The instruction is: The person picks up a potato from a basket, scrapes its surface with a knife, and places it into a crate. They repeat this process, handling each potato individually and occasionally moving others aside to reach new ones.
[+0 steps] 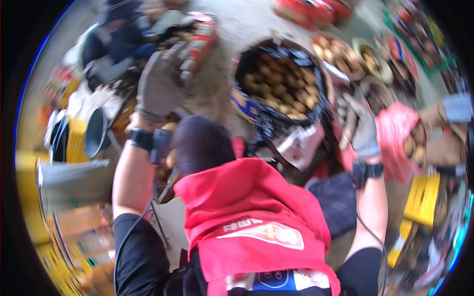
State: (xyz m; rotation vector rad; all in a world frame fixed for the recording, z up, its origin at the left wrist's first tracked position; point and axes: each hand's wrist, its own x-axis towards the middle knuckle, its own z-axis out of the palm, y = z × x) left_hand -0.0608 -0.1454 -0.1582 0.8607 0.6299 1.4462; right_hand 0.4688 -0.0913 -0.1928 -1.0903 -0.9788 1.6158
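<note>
Grey floor [242,24] frames crumpled black plastic [264,129] around rounded brown lumps [281,81].

no wording can be read with certainty. the clearest lettering is a short row of white characters [243,224] on the red apron [247,187], seemingly chinese but too blurred to make out. just beside it sits a white emblem [266,236] edged in red, with a yellow shape in its middle. lower on the front is a blue patch [274,280] with a simple drawn face. a blue and yellow print [243,107] shows on the side of the round container [236,79], with no legible letters. the red and white carton [203,34] also carries smeared, unreadable marks.
</note>
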